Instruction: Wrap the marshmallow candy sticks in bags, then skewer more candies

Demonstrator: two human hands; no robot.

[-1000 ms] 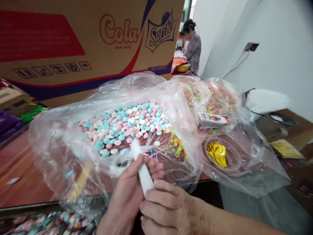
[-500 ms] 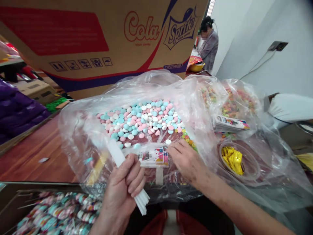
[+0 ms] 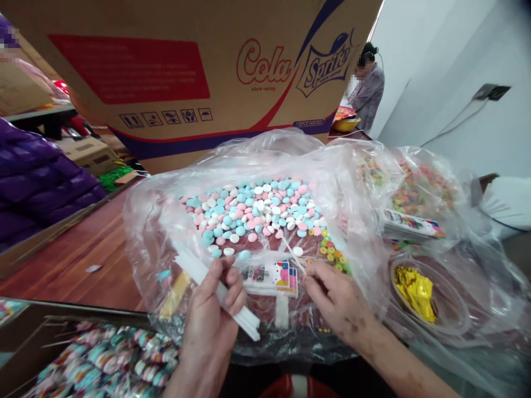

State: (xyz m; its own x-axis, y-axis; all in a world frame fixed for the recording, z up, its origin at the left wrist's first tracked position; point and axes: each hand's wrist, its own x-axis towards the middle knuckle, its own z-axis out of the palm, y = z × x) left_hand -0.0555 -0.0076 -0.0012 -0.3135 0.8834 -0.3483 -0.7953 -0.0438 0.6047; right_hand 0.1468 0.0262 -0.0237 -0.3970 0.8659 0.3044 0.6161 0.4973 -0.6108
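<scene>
My left hand (image 3: 219, 309) is closed around a bundle of thin white sticks (image 3: 245, 319), which slants from upper left to lower right. My right hand (image 3: 332, 293) pinches the near end of a single thin white stick (image 3: 293, 255) between thumb and fingers. Between the hands lies a stack of printed cards (image 3: 271, 281) on clear plastic sheeting. Just beyond is a spread of pink, blue and white candies (image 3: 253, 213), round and smooth. A few small yellow, green and orange ring candies (image 3: 332, 251) lie beyond my right hand.
A large cardboard box (image 3: 224, 72) stands behind the candies. Clear plastic (image 3: 153, 221) covers much of the wooden table (image 3: 74, 243). At right are another card stack (image 3: 410, 224) and a tub with gold ties (image 3: 415, 293). Wrapped candy sticks (image 3: 112, 354) fill a box lower left. A person (image 3: 369, 88) works behind.
The view has shifted, so the scene sits farther right and slightly lower. My left fingers have loosened a little around the bundle. A single stick now shows clearly at my right fingertips.
</scene>
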